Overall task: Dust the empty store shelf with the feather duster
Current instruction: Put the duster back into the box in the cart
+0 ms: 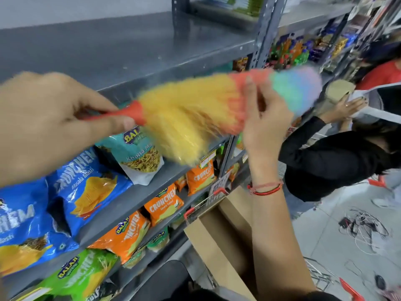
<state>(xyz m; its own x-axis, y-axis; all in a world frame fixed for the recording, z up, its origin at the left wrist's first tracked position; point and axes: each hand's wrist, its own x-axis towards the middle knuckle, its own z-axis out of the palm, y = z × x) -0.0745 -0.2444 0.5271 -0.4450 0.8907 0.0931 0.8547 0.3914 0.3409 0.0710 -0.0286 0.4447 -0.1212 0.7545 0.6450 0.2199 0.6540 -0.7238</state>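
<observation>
While the left hand (43,124) grips the red handle (121,112) of the duster (206,111), thumb and fingers closed around it, the duster lies roughly level in front of the shelving, head pointing right. Its fibres are blurred: yellow nearest the handle, then red, then green, blue and violet at the tip. The right hand (264,118) is raised with fingers loosely open, touching the red and green part of the head; it is not clenched on anything. Red and black threads (265,189) circle the right wrist.

Below the forearms stands a brown paper bag (219,240), open at the top, just beside a wire basket (204,203) with red trim.

Behind the duster, the grey metal shelf (130,48) is bare; the duster is held at its front edge, and contact with the board cannot be confirmed. On the tier beneath it rest blue chip bags (84,187) and a teal snack bag (138,155). Lower tiers carry orange bags (162,205) and green bags (84,276).

To the right, a second person in a black sleeve (329,157) reaches toward a white shelf edge. Tangled cables (364,227) lie on the pale floor (325,246). Farther back, the next bay holds bottles (288,53), too blurred to identify.
</observation>
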